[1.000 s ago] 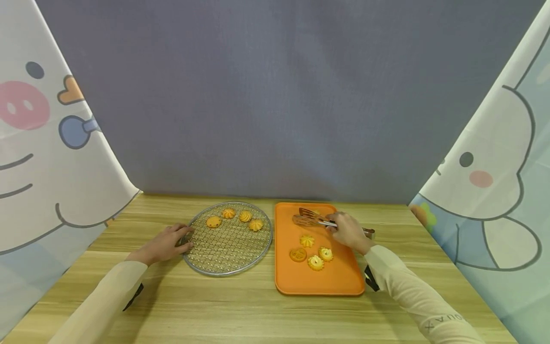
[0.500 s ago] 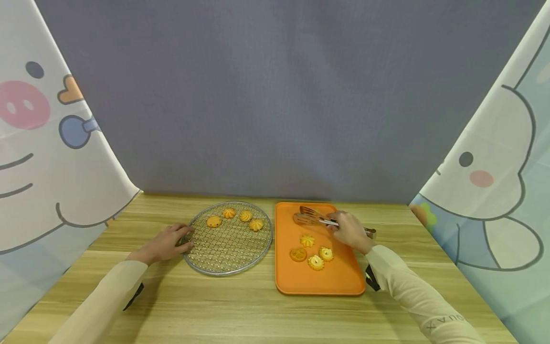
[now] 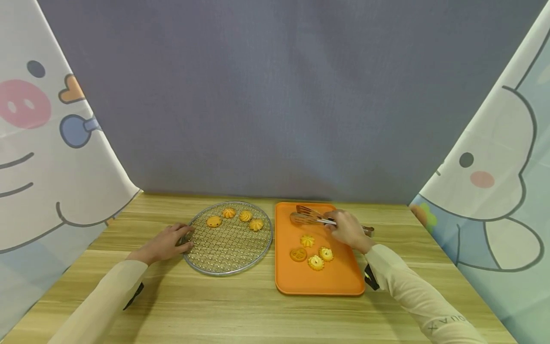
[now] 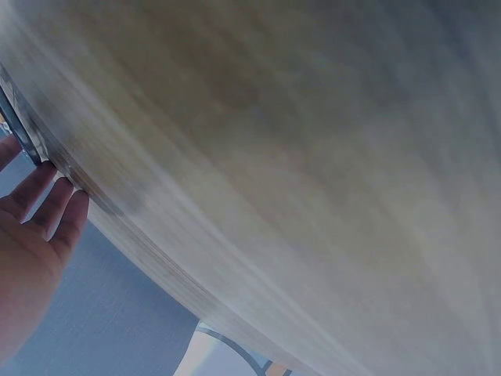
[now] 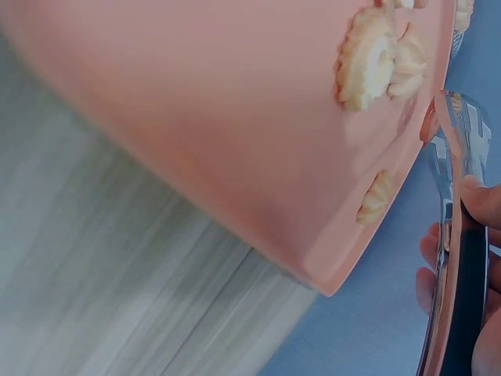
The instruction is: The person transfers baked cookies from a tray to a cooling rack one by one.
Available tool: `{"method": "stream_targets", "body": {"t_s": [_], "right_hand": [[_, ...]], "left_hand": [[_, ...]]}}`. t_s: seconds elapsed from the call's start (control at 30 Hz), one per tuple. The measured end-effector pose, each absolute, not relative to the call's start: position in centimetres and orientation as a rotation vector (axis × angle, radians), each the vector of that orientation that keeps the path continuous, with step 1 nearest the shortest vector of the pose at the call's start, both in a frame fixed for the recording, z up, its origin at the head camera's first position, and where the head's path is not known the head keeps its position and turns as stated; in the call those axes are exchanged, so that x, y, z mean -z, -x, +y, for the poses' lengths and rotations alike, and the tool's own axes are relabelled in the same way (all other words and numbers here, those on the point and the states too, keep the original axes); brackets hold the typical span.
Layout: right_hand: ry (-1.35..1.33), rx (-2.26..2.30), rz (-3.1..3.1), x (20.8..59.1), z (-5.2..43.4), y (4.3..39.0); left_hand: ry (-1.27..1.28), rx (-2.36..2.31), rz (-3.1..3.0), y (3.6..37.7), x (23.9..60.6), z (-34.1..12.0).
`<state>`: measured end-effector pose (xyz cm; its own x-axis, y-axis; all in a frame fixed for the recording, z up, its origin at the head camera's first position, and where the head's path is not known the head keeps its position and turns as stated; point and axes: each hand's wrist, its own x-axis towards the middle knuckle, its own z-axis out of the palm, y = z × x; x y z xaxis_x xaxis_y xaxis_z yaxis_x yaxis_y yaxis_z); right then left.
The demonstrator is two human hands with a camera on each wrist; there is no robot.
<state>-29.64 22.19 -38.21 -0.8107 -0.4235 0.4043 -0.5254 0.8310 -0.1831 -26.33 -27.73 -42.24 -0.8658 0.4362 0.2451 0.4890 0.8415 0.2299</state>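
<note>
My left hand [image 3: 169,241] rests at the left rim of a round wire cooling rack [image 3: 223,253]; in the left wrist view its fairly straight fingers [image 4: 55,204] touch the rim. Several cookies lie toward the rack's far side, among them a flat round one [image 3: 213,221] and a swirled one [image 3: 245,216]. My right hand [image 3: 347,230] grips slotted serving tongs [image 3: 306,219] above the far part of an orange tray [image 3: 318,282]. The tongs' tips are apart, and I see nothing between them. Nearer the front of the tray lie several cookies, including a star-shaped one [image 3: 307,241] and a frilled one [image 3: 315,263].
A wooden table [image 3: 206,310] carries the rack and tray side by side with a narrow gap. One more cookie [image 5: 376,197] lies near a tray corner in the right wrist view. A grey cloth [image 3: 275,105] hangs behind, between cartoon-printed sheets.
The tongs in my right hand have shifted very slightly left above the tray. My left hand keeps its place at the rack, and the cookies in plain view have not moved.
</note>
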Motion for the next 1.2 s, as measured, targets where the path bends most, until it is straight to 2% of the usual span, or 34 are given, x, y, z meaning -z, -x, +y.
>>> {"method": "stream_targets", "body": {"t_s": [1.2], "right_hand": [[-0.932, -0.367, -2.664, 37.5, 14.9, 28.5]], "left_hand": [[0.718, 0.411, -2.831, 26.4, 42.4, -27.8]]}}
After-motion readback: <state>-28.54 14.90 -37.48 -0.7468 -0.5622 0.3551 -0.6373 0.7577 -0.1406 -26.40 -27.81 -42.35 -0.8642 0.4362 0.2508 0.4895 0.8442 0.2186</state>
